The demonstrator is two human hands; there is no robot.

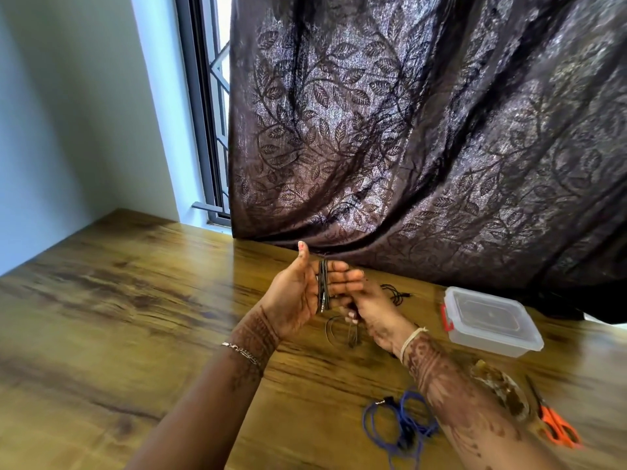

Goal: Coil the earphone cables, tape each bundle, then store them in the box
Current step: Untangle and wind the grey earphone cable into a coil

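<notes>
My left hand [298, 293] is raised above the table with fingers straight and thumb up, and a black earphone cable [323, 287] is wound in loops around those fingers. My right hand [369, 312] sits just right of it and pinches the loose end of the same cable, which hangs in a loop [334, 329] below. Another black earphone cable [395, 293] lies on the table behind my right hand. A blue earphone cable [400, 425] lies loose near the front. The clear plastic box [488, 322], lid on, red clip at its left, stands at the right.
Orange-handled scissors [556, 425] lie at the right front, next to a roll of brownish tape [509, 393] partly hidden by my right forearm. A dark leaf-patterned curtain [424, 130] hangs along the wooden table's [118, 300] far edge; a window and wall stand at the left.
</notes>
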